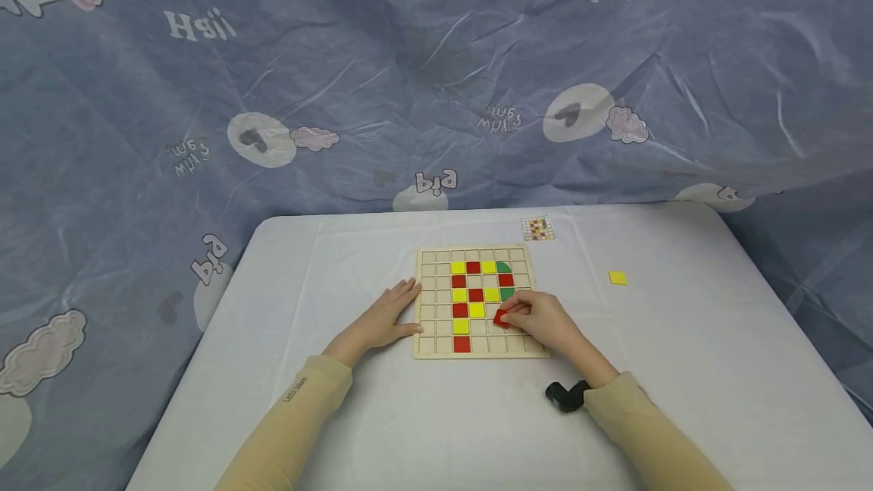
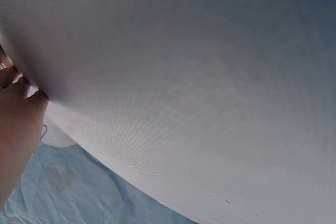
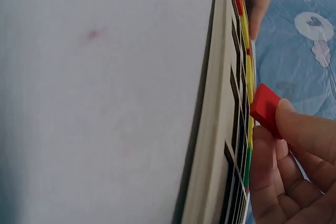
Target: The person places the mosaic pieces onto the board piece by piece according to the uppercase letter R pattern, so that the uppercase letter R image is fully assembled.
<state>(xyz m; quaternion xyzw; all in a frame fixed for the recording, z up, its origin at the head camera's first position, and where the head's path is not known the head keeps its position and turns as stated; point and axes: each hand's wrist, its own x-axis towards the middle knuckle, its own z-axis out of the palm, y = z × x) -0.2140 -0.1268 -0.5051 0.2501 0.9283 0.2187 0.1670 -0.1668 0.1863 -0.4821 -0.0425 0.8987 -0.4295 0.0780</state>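
A wooden grid board (image 1: 436, 349) lies on the table, with red, yellow and green tiles set in its squares in a P-like pattern. My right hand (image 1: 546, 320) pinches a red square tile (image 1: 501, 318) between thumb and fingers over the board's lower right part. In the right wrist view, the red tile (image 3: 265, 109) is tilted at the fingertips, and the board's edge (image 3: 207, 129) runs beside it. My left hand (image 1: 380, 319) rests at the board's left edge, fingers spread and touching it. Only part of the left hand (image 2: 18, 124) shows in the left wrist view.
A loose yellow tile (image 1: 617, 278) lies on the white table (image 1: 682, 339) right of the board. Behind the board is a small printed pattern card (image 1: 538, 229). A black object (image 1: 566, 397) sits by the right wrist. A blue printed cloth (image 1: 382, 82) hangs behind the table.
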